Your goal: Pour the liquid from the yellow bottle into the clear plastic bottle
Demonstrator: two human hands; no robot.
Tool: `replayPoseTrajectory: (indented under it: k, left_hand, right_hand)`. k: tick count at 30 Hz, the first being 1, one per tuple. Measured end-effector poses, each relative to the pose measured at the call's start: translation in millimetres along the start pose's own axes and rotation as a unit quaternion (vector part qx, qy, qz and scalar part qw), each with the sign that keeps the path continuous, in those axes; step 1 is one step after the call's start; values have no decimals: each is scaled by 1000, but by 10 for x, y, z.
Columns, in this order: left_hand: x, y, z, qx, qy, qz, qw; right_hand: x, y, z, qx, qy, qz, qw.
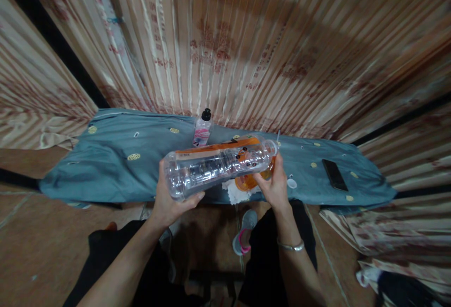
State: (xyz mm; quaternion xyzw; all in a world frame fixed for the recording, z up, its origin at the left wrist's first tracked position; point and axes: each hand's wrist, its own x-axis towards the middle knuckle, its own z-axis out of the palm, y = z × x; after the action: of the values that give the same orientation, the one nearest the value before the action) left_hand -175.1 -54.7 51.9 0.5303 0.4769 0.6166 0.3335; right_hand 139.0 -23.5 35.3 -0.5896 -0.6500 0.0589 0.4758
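A large clear plastic bottle (211, 168) with an orange label lies tilted in the air between my two hands, its neck pointing right. My left hand (172, 203) is closed round its base end, thumb along the lower side. Near the neck, my right hand (275, 184) grips the other end. Partly hidden behind the bottle and my right hand is an orange see-through container (246, 183), next to white crumpled tissue (235, 193). A small round white cap (291, 183) lies just right of my right hand. Whether the bottle's mouth is capped, I cannot tell.
A small clear bottle with a black top (202, 130) stands at the back of the teal cloth-covered table (116, 156). A black phone (334, 174) lies at the right. A striped curtain (218, 48) hangs close behind. My legs are at the near edge.
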Motion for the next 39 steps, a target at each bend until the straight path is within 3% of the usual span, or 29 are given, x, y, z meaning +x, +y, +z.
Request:
replayPoseTrajectory:
  k: [29, 39]
  left_hand:
    - [-19, -33, 6, 2, 3, -1, 1000]
    - [-25, -17, 40, -5, -2, -39, 999]
  right_hand:
    - [3, 38, 18, -9, 4, -5, 1000]
    - [6, 134, 12, -41, -3, -21, 999]
